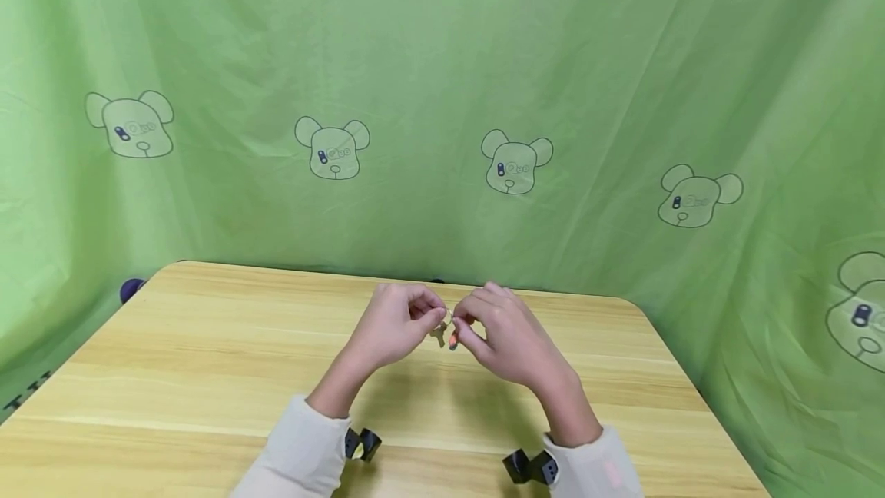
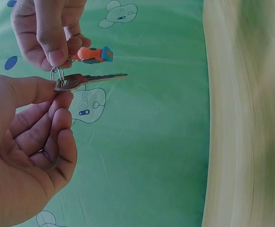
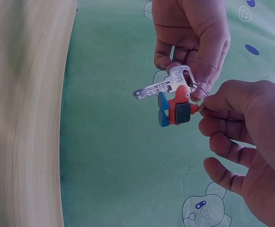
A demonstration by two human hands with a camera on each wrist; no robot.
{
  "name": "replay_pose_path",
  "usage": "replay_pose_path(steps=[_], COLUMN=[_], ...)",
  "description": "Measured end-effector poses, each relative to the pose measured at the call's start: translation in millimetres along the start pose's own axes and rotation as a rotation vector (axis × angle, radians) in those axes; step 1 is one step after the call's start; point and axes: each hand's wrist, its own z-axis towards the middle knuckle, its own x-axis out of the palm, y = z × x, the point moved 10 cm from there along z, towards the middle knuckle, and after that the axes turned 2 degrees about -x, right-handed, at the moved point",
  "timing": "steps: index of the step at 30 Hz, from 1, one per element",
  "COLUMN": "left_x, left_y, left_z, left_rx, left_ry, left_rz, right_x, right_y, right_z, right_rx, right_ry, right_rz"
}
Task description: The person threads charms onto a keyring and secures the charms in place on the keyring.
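A silver key (image 2: pixel 92 78) and a small orange and blue figure charm (image 3: pixel 180 106) hang from a thin metal key ring (image 2: pixel 57 73). My left hand (image 1: pixel 397 325) pinches the key's head between thumb and finger, right at the ring; the blade sticks out past the fingertips. From the other side, my right hand (image 1: pixel 503 333) pinches the ring beside the charm's small clasp. In the head view both hands meet over the table, with key and charm dangling between them. Part of the ring is hidden behind the fingertips.
A light wood-grain table (image 1: pixel 207 360) lies under the hands, its rounded far corners near a green curtain (image 1: pixel 429 60) printed with bear faces. Black wrist cameras (image 1: pixel 528 467) stick out from the light sleeves (image 1: pixel 300 444) near the front.
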Motion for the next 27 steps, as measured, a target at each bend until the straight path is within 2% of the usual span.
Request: replay_pose_path(steps=[8, 27], left_x=[-0.2, 1.3], left_y=[-1.9, -0.1], left_z=[0.6, -0.1], left_rx=[0.032, 0.011], left_ry=[-0.013, 0.011], left_rz=[0.003, 0.004], right_x=[-0.1, -0.4], right_y=[-2.1, -1.8], right_z=[0.2, -0.8], right_rx=[0.004, 0.007], right_ry=[-0.002, 0.006], right_rz=[0.001, 0.01])
